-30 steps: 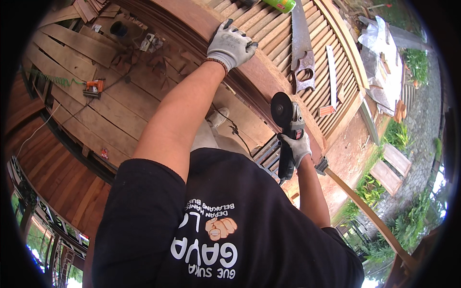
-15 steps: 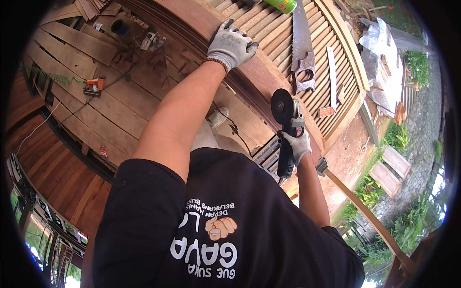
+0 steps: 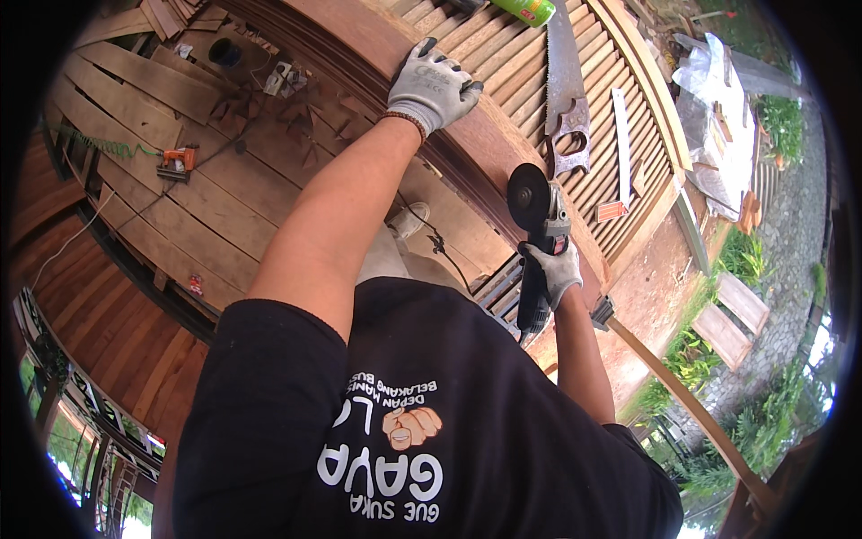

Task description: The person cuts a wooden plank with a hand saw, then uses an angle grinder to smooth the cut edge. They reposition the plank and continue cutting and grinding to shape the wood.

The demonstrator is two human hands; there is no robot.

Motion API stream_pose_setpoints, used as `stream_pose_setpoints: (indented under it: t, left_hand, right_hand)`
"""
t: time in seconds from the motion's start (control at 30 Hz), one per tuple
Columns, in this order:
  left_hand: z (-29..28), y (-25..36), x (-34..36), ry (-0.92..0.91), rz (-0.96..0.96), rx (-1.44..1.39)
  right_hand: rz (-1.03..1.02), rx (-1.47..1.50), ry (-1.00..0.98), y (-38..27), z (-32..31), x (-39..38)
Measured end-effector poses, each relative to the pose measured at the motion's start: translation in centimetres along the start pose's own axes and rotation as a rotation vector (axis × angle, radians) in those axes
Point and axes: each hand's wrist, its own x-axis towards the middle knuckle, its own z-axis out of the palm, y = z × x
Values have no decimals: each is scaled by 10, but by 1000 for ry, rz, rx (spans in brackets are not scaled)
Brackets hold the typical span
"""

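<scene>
My right hand wears a grey-white glove and is closed around the dark body of an angle grinder. The grinder's black round disc points away from me, beside the edge of a slatted wooden panel. My left hand, gloved too, lies palm down with fingers apart on the panel's wide wooden frame board. Part of the palm side is hidden. On the slats, right of my left hand, lie a handsaw and a try square with a pale blade.
A green can lies at the panel's far end. On the plank floor at left is an orange nail gun with a coiled green hose. Plastic-covered material lies at right. A long wooden strip runs toward the lower right.
Almost nothing differs. The grinder's rear end has shifted very slightly left in my right hand, while my left hand keeps its place on the board.
</scene>
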Motion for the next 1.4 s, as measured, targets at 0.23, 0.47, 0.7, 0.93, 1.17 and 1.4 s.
stream_pose_setpoints:
  t: [0.23,0.47,0.7,0.93,1.17,1.4]
  left_hand:
    - [1,0,0,16,2,-3]
    - [-6,2,0,-31,-10,-8]
    - [-9,1,0,-49,-6,-12]
    - [-9,2,0,-56,-6,-13]
    - [-9,1,1,-79,-5,-18]
    - [-8,1,1,-47,-1,-18]
  right_hand:
    - [-4,0,3,0,0,3]
    - [-22,-29,14,-1,1,6]
    - [-8,139,4,-7,3,7]
    - [-12,79,-38,-4,0,15]
    - [-48,12,21,20,2,18]
    - [-24,140,-21,4,2,20]
